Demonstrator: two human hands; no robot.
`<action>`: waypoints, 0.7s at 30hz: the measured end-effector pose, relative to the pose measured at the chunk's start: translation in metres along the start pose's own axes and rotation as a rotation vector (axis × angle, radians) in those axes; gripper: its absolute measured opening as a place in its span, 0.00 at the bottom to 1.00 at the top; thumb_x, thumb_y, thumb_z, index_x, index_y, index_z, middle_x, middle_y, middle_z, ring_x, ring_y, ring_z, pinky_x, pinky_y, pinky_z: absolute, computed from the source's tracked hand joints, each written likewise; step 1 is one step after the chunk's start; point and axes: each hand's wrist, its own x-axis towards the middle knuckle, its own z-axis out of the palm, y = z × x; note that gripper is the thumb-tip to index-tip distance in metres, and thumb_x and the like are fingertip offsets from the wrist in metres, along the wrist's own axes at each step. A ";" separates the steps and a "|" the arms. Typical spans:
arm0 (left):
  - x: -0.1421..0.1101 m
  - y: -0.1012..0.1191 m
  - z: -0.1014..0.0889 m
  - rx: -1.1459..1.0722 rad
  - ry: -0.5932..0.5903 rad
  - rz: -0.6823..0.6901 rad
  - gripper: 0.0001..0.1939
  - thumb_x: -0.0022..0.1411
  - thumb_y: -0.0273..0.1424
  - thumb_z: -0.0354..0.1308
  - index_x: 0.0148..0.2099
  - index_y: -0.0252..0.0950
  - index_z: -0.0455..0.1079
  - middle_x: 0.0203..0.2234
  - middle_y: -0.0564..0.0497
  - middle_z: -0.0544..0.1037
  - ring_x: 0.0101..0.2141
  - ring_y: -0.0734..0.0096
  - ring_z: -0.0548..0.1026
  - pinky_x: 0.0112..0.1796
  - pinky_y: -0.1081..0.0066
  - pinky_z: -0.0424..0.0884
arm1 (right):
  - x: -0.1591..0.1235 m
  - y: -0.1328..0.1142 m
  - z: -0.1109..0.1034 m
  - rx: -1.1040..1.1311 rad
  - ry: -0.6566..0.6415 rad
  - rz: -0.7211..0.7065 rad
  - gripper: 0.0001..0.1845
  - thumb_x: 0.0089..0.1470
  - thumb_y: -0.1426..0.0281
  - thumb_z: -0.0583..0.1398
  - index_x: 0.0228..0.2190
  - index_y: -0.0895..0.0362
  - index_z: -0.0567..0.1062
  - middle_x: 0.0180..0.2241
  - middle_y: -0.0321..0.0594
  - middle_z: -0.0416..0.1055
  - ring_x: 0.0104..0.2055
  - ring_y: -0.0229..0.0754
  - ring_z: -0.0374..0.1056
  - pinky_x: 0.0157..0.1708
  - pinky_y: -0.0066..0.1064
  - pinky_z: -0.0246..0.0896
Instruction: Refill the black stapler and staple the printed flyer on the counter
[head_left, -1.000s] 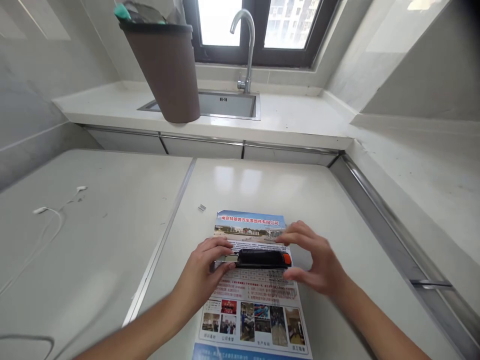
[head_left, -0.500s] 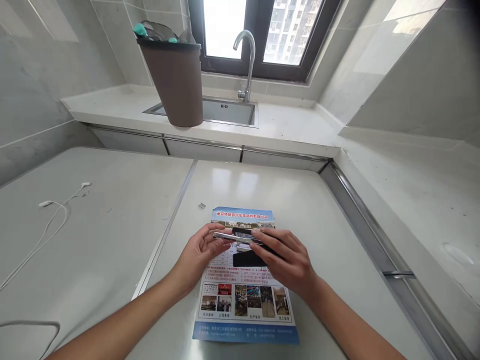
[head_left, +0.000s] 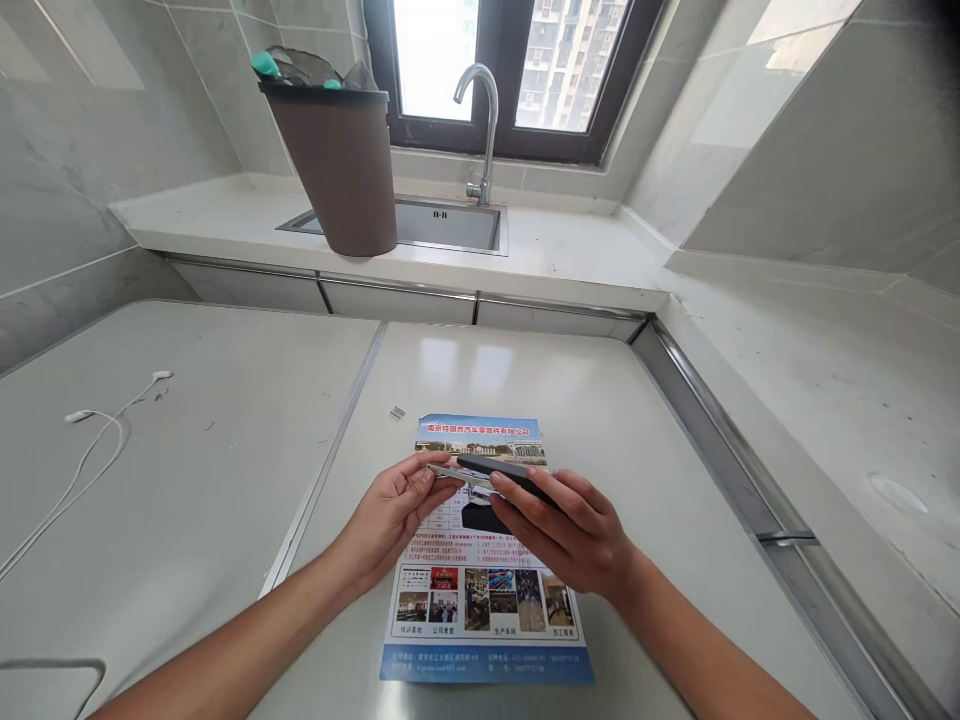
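A black stapler (head_left: 484, 516) with a silver metal rail (head_left: 459, 473) is spread apart above a printed leaflet (head_left: 487, 662). My right hand (head_left: 574, 530) wraps its fingers over the stapler's right end and hides that part. Thumb and fingertips of my left hand (head_left: 394, 510) pinch the left tip of the rail. The black top cover lies just above the rail, and the black base hangs below. Whether staples sit in the rail cannot be made out. A small piece of staples (head_left: 397, 412) lies on the white table, left of the leaflet's top corner.
White earphones (head_left: 112, 440) with a trailing cable lie on the left table panel (head_left: 247, 420). Behind the table, a brown bin (head_left: 337, 170) stands on the counter by a sink (head_left: 450, 228) with a tall tap (head_left: 487, 130). A ledge runs along the right.
The stapler has turned slightly in my right hand, so its black top cover now shows more from the side, over the rail. My left hand keeps its pinch. The view has shifted slightly.
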 end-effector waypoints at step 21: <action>-0.002 0.000 -0.001 0.119 0.108 0.083 0.12 0.69 0.39 0.61 0.45 0.35 0.74 0.32 0.52 0.76 0.28 0.78 0.74 0.30 0.78 0.73 | -0.004 -0.002 0.013 0.446 0.149 0.747 0.18 0.58 0.77 0.61 0.46 0.45 0.79 0.52 0.40 0.78 0.51 0.51 0.74 0.49 0.48 0.69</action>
